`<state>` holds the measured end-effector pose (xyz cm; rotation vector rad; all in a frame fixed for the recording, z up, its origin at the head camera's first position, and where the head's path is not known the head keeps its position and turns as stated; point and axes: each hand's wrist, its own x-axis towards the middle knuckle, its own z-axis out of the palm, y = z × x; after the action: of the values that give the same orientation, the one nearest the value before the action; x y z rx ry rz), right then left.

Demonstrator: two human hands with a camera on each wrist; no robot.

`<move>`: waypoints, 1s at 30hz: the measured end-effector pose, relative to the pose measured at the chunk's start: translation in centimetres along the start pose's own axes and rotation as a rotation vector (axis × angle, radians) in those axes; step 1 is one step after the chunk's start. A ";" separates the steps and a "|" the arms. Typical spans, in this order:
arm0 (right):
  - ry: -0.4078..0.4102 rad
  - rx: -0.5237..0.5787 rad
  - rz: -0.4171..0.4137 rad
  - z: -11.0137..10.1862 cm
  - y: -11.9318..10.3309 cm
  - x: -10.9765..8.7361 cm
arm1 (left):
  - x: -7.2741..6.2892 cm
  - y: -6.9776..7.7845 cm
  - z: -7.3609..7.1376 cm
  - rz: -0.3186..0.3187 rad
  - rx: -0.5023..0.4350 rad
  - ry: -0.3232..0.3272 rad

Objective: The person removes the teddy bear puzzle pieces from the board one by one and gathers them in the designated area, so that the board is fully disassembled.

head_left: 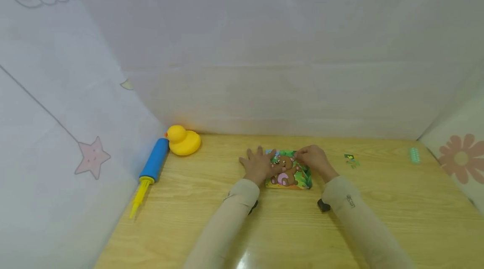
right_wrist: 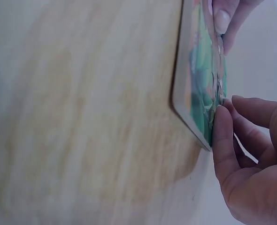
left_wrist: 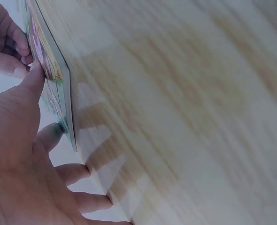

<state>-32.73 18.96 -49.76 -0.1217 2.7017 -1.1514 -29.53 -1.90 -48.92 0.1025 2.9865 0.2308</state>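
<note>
Wooden table (head_left: 287, 222): bear jigsaw (head_left: 286, 178) near far edge. Left hand (head_left: 259, 168), fingers spread wide, rests on jigsaw and table. Right hand (head_left: 316, 159), fingers bent, at jigsaw's far right corner; cannot tell if pinching.

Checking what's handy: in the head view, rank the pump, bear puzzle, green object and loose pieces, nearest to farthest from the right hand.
1. Bear puzzle: at the right hand, on its left.
2. Loose pieces: just right.
3. Green object: far right.
4. Pump: far left.
</note>
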 end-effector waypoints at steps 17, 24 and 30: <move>-0.063 0.229 0.050 -0.3 -0.2 0.2 | 0.4 -0.3 -0.2 -0.017 0.004 0.019; -0.076 0.225 0.054 0.1 0.1 0.4 | -0.1 -0.1 -0.1 -0.015 -0.008 0.007; -0.061 0.258 0.073 0.5 0.3 0.5 | -0.4 0.2 0.1 -0.021 -0.030 0.007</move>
<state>-33.07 18.76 -50.38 -0.0184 2.4577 -1.4353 -29.11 -1.69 -48.87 0.0669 2.9882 0.2737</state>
